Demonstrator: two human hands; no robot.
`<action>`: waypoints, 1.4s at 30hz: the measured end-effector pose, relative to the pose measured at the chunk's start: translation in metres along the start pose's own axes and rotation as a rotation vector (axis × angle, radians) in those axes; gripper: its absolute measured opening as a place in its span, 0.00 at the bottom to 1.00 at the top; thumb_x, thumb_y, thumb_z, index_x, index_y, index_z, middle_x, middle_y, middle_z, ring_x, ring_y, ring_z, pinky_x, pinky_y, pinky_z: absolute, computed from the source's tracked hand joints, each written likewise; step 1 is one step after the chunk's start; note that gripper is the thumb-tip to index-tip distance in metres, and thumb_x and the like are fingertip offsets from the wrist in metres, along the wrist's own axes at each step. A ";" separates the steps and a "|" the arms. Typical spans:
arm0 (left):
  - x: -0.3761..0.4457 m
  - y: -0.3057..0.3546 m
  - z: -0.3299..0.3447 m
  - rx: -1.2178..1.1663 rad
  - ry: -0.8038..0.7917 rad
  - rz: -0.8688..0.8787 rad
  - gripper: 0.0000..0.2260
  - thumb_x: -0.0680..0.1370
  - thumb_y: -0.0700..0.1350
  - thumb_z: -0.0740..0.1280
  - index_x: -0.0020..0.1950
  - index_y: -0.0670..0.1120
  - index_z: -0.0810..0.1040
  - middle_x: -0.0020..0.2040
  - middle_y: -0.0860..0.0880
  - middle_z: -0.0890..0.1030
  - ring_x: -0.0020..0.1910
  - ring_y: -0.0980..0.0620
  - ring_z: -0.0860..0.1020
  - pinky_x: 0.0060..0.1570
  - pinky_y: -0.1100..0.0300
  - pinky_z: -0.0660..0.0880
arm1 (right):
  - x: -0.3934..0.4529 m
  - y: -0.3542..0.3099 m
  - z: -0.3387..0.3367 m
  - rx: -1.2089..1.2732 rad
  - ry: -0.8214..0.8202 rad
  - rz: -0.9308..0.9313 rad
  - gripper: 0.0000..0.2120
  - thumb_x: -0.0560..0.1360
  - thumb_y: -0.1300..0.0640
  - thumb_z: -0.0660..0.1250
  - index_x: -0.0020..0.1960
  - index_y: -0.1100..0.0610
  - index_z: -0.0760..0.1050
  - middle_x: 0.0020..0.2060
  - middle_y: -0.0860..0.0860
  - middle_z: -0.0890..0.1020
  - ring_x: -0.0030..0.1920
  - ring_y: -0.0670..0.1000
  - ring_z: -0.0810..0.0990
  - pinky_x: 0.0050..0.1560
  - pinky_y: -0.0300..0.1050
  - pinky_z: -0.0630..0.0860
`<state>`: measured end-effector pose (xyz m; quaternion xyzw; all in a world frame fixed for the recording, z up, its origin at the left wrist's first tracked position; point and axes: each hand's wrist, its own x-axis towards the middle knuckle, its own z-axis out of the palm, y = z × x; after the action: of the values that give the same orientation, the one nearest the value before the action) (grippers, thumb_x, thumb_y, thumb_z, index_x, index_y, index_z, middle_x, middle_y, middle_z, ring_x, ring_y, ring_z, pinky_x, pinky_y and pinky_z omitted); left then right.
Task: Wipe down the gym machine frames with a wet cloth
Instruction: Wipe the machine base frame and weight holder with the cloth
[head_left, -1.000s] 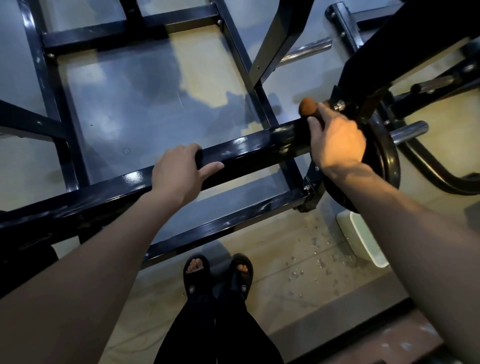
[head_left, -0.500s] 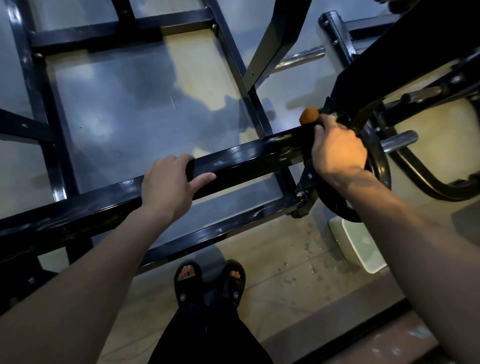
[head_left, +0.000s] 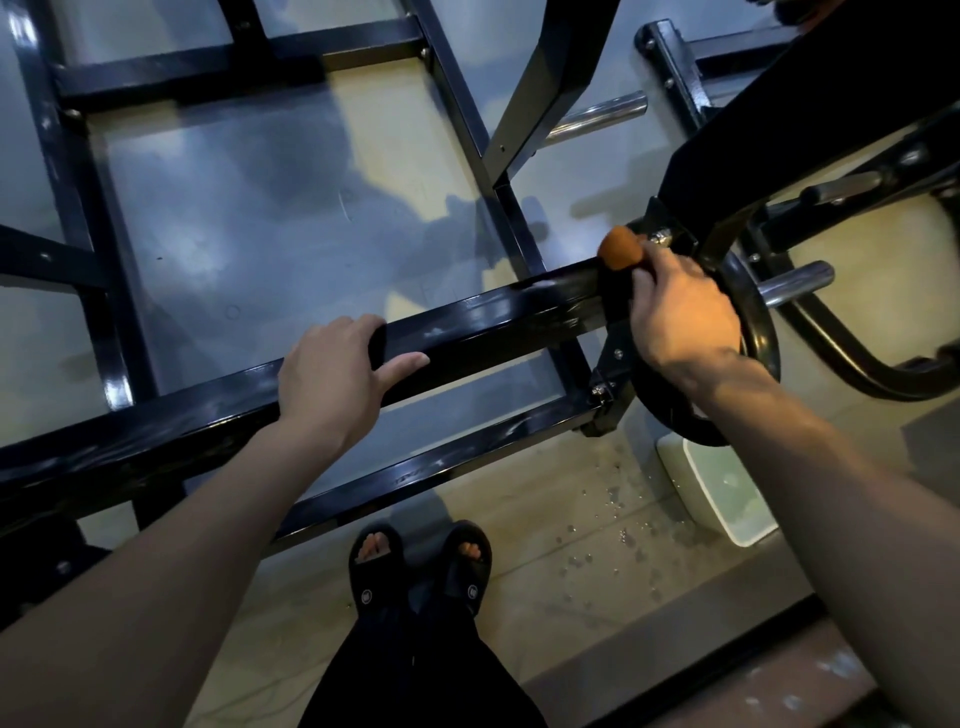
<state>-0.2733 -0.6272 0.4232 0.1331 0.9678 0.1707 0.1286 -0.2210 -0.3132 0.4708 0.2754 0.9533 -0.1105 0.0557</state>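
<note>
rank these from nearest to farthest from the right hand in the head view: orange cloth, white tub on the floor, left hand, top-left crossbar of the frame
1. orange cloth: in the right hand, at the bar's right end.
2. left hand: along the same bar, to the left.
3. white tub: on the floor below, partly hidden by the arm; close to call with the left hand.
4. top-left crossbar: far across the frame.

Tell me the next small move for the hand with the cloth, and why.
Probably draw the right hand, gripping the orange cloth, leftward along the black bar toward the left hand. The cloth sits at the bar's right end, beside the weight plate.
</note>
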 end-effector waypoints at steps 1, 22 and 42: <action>0.000 0.000 0.000 -0.006 0.001 0.000 0.31 0.75 0.73 0.60 0.59 0.47 0.77 0.42 0.50 0.76 0.46 0.42 0.74 0.38 0.51 0.67 | 0.001 -0.008 0.003 0.018 0.001 0.027 0.22 0.86 0.46 0.53 0.79 0.47 0.64 0.72 0.58 0.72 0.65 0.66 0.77 0.63 0.60 0.74; 0.002 0.002 0.002 -0.040 0.023 0.009 0.29 0.76 0.70 0.63 0.57 0.46 0.78 0.45 0.45 0.79 0.48 0.39 0.76 0.42 0.50 0.68 | -0.041 -0.086 0.030 0.123 -0.036 -0.133 0.19 0.85 0.45 0.58 0.75 0.44 0.71 0.70 0.55 0.69 0.54 0.59 0.81 0.53 0.46 0.76; 0.002 0.003 0.004 -0.055 0.010 -0.034 0.28 0.76 0.69 0.65 0.60 0.47 0.79 0.51 0.45 0.81 0.53 0.39 0.77 0.49 0.48 0.70 | -0.071 -0.114 0.040 0.152 -0.086 -0.275 0.21 0.86 0.45 0.58 0.77 0.46 0.69 0.72 0.55 0.68 0.56 0.59 0.81 0.56 0.52 0.78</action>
<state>-0.2736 -0.6231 0.4204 0.1122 0.9654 0.1959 0.1302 -0.2203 -0.4533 0.4645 0.1407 0.9676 -0.2009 0.0600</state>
